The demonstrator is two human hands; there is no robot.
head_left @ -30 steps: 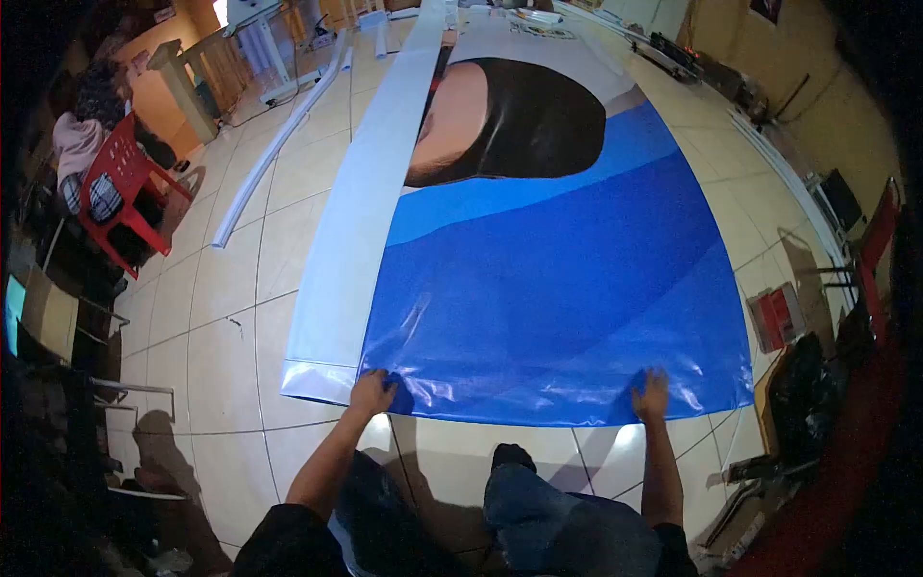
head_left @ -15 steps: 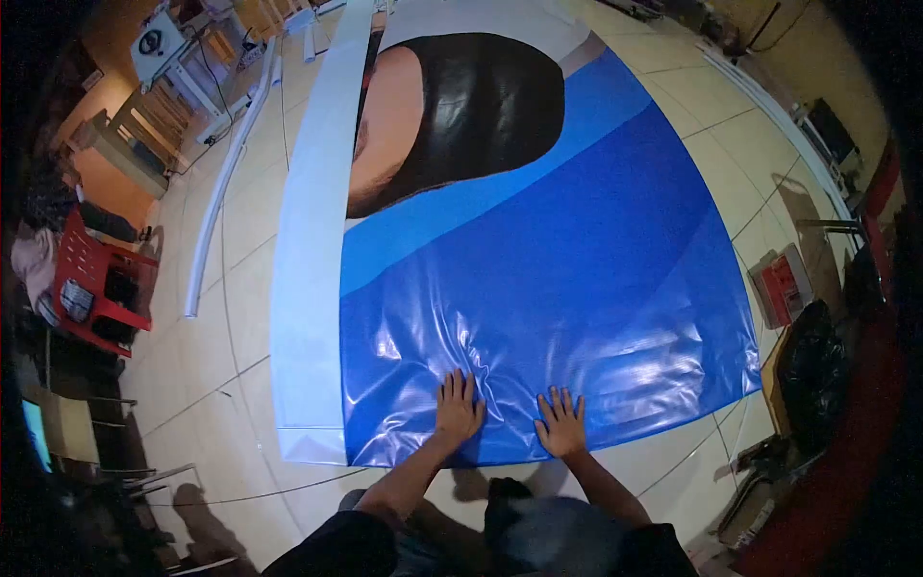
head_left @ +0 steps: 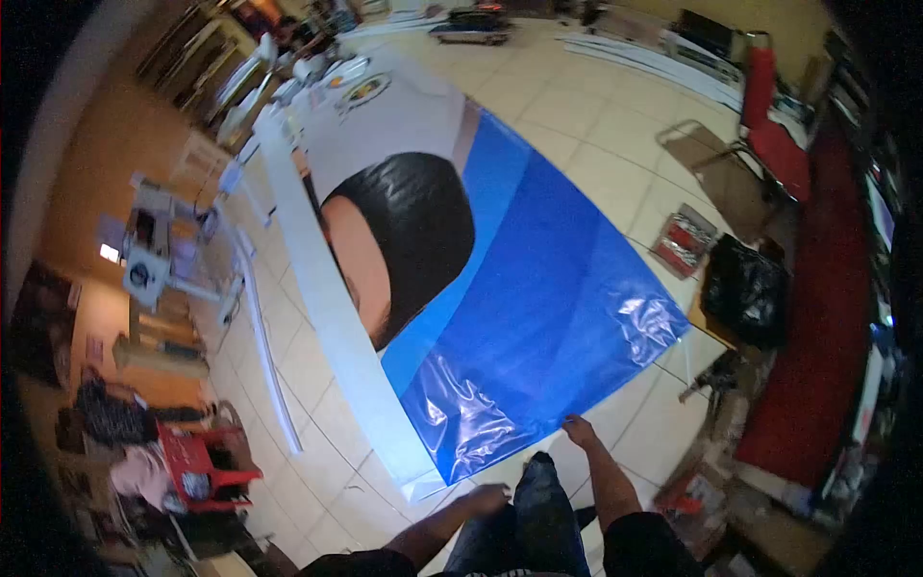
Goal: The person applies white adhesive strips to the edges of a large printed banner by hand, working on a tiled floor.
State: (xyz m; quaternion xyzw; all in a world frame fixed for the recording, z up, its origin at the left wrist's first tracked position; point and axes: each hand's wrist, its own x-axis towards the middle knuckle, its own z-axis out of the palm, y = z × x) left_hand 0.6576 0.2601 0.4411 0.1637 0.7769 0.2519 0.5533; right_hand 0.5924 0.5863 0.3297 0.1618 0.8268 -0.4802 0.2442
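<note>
A large glossy printed vinyl banner [head_left: 558,279] lies spread on the tiled floor. It is mostly blue, with a black and skin-toned figure, and a white strip [head_left: 336,356] along its left side. Creases show at its near left corner. My right hand [head_left: 579,430] is at the near edge of the banner, its fingers closed on that edge. My left hand [head_left: 488,498] is off the banner, just short of the near edge and beside my knee; blur hides how its fingers are held.
A red plastic chair [head_left: 207,466] stands at the left, near a long white tube [head_left: 269,375] and a machine on a stand [head_left: 159,260]. To the right are a black plastic bag [head_left: 745,293], a red box [head_left: 685,240] and a red chair [head_left: 774,144].
Both palms lay flat on the banner before. My left hand has come off it, and my right hand has drawn back to its edge. The view has turned and tilted upward.
</note>
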